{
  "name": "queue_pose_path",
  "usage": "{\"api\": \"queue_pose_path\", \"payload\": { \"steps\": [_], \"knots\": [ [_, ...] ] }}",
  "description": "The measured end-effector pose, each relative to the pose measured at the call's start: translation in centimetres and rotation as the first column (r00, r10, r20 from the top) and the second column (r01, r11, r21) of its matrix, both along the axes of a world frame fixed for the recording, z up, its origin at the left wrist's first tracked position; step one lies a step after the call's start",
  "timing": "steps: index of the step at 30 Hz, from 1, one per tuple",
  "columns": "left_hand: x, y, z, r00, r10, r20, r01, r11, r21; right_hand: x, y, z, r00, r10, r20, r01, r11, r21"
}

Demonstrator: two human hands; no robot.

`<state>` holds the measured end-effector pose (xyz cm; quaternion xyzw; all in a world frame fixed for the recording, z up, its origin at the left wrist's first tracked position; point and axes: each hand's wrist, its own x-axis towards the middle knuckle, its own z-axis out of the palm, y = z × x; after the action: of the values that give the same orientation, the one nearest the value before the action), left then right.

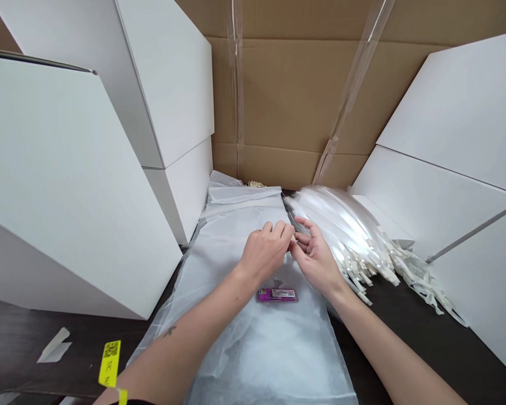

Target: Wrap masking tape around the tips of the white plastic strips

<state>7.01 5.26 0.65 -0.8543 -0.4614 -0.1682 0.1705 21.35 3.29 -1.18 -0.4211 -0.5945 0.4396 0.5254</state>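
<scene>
My left hand [265, 251] and my right hand [314, 259] meet above a translucent white plastic bag [253, 349] lying flat on the table. The left fingertips pinch something thin near a narrow dark strip [293, 221], which is partly hidden by my fingers. My right thumb and fingers curl close around that same spot. Just right of my right hand lies a fanned bundle of glossy white plastic strips [337, 225]. A magenta packet [277, 295] sits on the bag below my hands.
Large white flat-pack panels [67, 180] lean at the left, and more white panels [447, 112] stand at the right. Behind is a cardboard wall [287, 95] with clear tape. Wood shavings [255, 184] lie at the far end of the bag. A yellow tag [109, 364] hangs near my left wrist.
</scene>
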Motion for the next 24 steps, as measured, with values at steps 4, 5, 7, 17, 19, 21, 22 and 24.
{"api": "queue_pose_path", "payload": {
  "steps": [4, 5, 7, 17, 19, 21, 22, 24],
  "knots": [
    [-0.1, -0.3, 0.5, 0.989, 0.024, 0.144, 0.000, 0.986, -0.167, 0.0, 0.2, -0.2, 0.999, -0.033, 0.033, 0.034, 0.999, -0.032],
    [-0.2, -0.4, 0.6, 0.978, 0.039, 0.203, 0.004, 0.978, -0.210, 0.0, 0.2, -0.3, 0.998, -0.044, 0.046, 0.046, 0.997, -0.061],
    [-0.5, -0.4, 0.6, 0.946, 0.069, 0.317, 0.024, 0.960, -0.280, -0.1, 0.3, -0.2, 0.994, -0.024, 0.103, 0.037, 0.992, -0.119],
    [-0.2, 0.2, -0.4, 0.675, 0.094, 0.732, 0.346, 0.837, -0.425, -0.8, 0.7, -0.1, 0.992, 0.067, 0.110, -0.033, 0.958, -0.286],
    [-0.2, 0.2, -0.4, 0.624, 0.076, 0.778, 0.399, 0.825, -0.400, -0.8, 0.9, -0.3, 0.992, 0.059, 0.110, -0.027, 0.962, -0.270],
    [-0.4, 0.3, -0.3, 0.592, 0.054, 0.804, 0.436, 0.817, -0.376, -0.8, 1.0, -0.4, 0.992, 0.066, 0.112, -0.034, 0.963, -0.268],
    [-0.5, 0.3, -0.2, 0.582, 0.040, 0.812, 0.452, 0.815, -0.364, -0.8, 1.0, -0.3, 0.991, 0.078, 0.110, -0.047, 0.963, -0.264],
    [-0.8, 0.2, 0.0, 0.572, -0.002, 0.820, 0.481, 0.811, -0.334, -0.7, 0.9, -0.1, 0.988, 0.101, 0.117, -0.074, 0.973, -0.218]
  ]
}}
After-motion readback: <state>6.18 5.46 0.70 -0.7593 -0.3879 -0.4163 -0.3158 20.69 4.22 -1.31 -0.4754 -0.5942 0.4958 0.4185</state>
